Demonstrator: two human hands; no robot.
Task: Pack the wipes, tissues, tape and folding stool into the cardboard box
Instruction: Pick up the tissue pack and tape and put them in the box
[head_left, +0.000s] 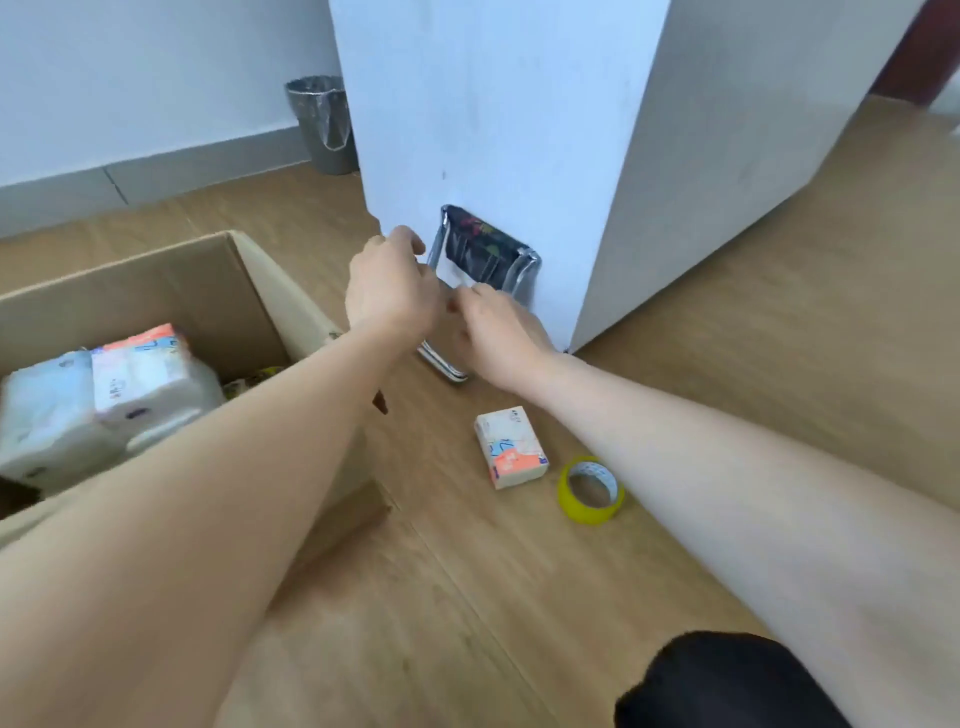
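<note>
Both hands, left hand (389, 291) and right hand (496, 338), grasping the folding stool (480, 254) on the floor against the white cabinet (498, 119); tissue packs (140, 379) already boxed in the cardboard box (218, 280), small tissue pack (511, 447) and tape (591, 489) remaining on the floor.

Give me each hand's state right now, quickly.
Left hand: closed on the chrome-framed folding stool with dark patterned fabric.
Right hand: on the same stool's frame; grip cannot be told.
</note>
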